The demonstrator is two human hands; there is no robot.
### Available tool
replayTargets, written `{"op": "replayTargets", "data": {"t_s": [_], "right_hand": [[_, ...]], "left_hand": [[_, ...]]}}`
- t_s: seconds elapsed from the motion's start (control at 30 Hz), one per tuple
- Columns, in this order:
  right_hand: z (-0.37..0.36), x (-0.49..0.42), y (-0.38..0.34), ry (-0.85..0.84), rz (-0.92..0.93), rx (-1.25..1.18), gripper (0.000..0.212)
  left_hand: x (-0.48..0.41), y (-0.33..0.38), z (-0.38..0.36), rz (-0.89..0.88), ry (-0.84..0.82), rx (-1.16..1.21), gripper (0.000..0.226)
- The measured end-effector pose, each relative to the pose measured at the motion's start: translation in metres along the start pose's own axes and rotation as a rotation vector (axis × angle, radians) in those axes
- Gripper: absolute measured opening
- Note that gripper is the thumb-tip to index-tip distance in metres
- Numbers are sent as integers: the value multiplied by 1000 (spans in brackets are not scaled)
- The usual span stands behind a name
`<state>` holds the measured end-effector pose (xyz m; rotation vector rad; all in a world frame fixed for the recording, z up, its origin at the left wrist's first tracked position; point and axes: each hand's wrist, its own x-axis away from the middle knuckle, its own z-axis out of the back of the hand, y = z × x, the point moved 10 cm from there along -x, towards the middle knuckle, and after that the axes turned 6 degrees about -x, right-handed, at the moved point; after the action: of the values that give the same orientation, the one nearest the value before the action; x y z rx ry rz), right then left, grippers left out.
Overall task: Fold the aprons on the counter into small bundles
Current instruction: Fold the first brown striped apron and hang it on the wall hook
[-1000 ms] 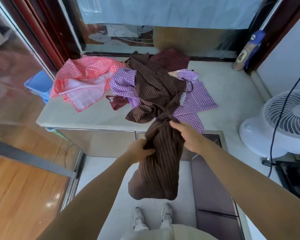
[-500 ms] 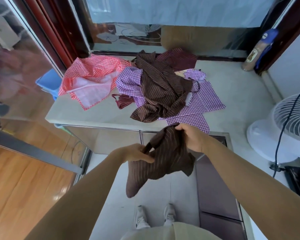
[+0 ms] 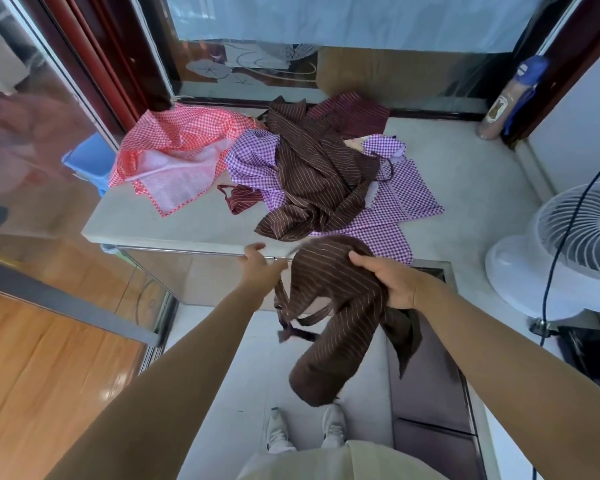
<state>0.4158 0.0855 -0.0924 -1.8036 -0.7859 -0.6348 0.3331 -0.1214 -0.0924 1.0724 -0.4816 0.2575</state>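
My right hand (image 3: 390, 284) grips a rolled brown striped apron (image 3: 329, 292) in the air, in front of the counter (image 3: 465, 174). The roll's lower end hangs toward my shoes. A thin strap (image 3: 280, 292) runs from the roll to my left hand (image 3: 258, 265), whose fingertips pinch it near the counter's front edge. On the counter lies a loose pile: a red checked apron (image 3: 174, 150) at the left, a second brown striped apron (image 3: 312, 174) over a purple checked apron (image 3: 395, 209), and a maroon striped apron (image 3: 347, 114) at the back.
A white fan (image 3: 568, 244) with a black cable (image 3: 551, 271) stands at the right. A bottle (image 3: 499, 109) sits in the back right corner. A glass panel (image 3: 32, 150) and a blue stool (image 3: 87, 161) are at the left. Dark cabinet fronts (image 3: 426, 375) are below.
My left hand let go of the cloth's body and moved left and up, drawing a strap out. The apron is now rolled tighter, and my right hand holds it higher.
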Motion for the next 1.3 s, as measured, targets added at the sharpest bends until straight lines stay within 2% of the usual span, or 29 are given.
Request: {"op": "replayTargets", "data": {"t_s": [0.07, 0.13, 0.17, 0.23, 0.27, 0.3, 0.37, 0.4, 0.43, 0.5, 0.53, 0.6, 0.67, 0.77, 0.87, 0.93, 0.97, 1.03, 1.1, 1.13, 1.17, 1.23, 1.3], "right_hand": [[4, 3, -7, 31, 43, -78, 51], [3, 10, -13, 61, 84, -96, 50], [4, 12, -18, 92, 121, -61, 50], [9, 12, -28, 214, 220, 100, 48], [11, 13, -35, 283, 286, 189, 48], [7, 10, -39, 304, 321, 249, 45], [-22, 2, -31, 188, 291, 412, 34], [-38, -4, -25, 113, 269, 544, 38], [-53, -7, -19, 39, 239, 666, 49], [-71, -6, -14, -88, 209, 741, 71], [-73, -3, -14, -144, 209, 656, 75], [-68, 2, -18, -223, 202, 407, 68], [-57, 1, -18, -201, 192, 276, 60], [-35, -12, -8, -73, 140, 439, 57], [-27, -21, 5, -93, 96, 621, 32], [-29, -20, 16, -175, 44, 676, 8], [-26, -19, 16, -168, 32, 705, 7], [-12, -20, -3, -12, 128, 761, 16], [7, -13, -37, 222, 327, 797, 27], [10, -9, -50, 279, 408, 808, 31], [9, -5, -57, 283, 452, 799, 32], [-1, -4, -60, 215, 493, 788, 28], [-17, -7, -46, 58, 419, 824, 14]], "left_hand": [[7, -10, -20, 52, -181, 36, 17], [14, -11, -32, -12, -279, -63, 19], [14, -6, -28, -76, -220, -143, 21], [11, 4, -6, -172, 38, -180, 26], [12, 9, -5, -180, 49, -89, 33], [14, 14, -20, -155, -87, 35, 42], [31, 25, -64, -81, -452, 154, 62], [37, 30, -77, -68, -533, 183, 65], [39, 33, -83, -45, -532, 221, 60], [30, 32, -75, -8, -368, 271, 37], [26, 29, -68, -16, -290, 273, 26], [23, 27, -58, -56, -246, 247, 24], [28, 26, -62, -54, -345, 261, 29], [41, 23, -71, 77, -507, 388, 32], [51, 17, -71, 222, -582, 488, 33], [50, 13, -61, 209, -559, 496, 31], [46, 13, -53, 176, -529, 531, 25], [35, 12, -33, 84, -417, 560, 9], [19, 3, -5, -16, -221, 334, 7], [14, 0, 7, -57, -134, 191, 11], [12, 0, 15, -93, -63, 114, 15], [13, 4, 27, -123, 51, 153, 16], [14, 5, 34, -89, 127, 248, 20]]}}
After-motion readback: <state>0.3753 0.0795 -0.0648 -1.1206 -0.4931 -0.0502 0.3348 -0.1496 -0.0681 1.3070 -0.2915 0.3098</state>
